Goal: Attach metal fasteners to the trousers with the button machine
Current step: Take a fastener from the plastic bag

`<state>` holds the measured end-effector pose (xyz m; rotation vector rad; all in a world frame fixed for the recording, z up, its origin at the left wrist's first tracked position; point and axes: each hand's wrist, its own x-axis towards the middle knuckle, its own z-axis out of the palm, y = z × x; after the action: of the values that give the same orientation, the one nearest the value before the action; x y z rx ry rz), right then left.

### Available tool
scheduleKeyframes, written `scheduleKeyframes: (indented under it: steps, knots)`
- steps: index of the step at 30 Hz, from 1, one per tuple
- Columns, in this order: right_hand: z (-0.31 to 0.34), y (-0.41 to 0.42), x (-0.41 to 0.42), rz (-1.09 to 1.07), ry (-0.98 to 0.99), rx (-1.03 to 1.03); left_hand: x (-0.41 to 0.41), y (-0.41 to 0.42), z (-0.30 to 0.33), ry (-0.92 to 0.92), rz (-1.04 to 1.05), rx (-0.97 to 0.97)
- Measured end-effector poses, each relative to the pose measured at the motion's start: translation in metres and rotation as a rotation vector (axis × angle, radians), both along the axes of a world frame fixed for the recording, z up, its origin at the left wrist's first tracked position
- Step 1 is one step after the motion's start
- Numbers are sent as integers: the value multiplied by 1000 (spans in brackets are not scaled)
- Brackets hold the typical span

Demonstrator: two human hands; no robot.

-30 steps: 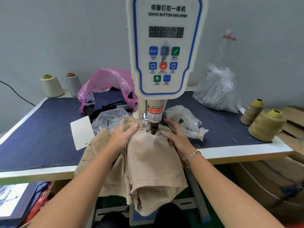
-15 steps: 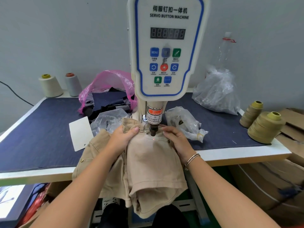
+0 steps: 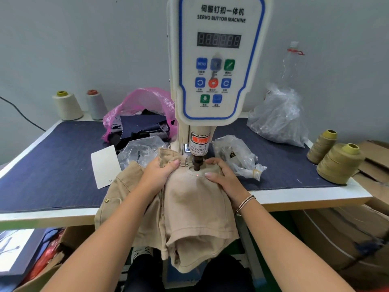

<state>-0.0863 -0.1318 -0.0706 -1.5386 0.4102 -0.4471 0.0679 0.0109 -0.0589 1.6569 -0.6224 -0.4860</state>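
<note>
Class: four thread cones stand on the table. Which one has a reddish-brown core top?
The grey-white cone at back left, second from the left; the other three have yellow-green tops.

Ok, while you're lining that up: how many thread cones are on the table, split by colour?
Cream, yellow core: 1, back left
Grey, reddish core: 1, back left
Olive-khaki: 2, at the right edge
Total: 4
</note>
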Motion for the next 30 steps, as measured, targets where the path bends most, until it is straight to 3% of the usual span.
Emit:
scheduleKeyframes:
  steps: [30]
  knots:
    - [-2, -2, 1, 36, -66, 118, 2, 3, 1, 26, -56, -21]
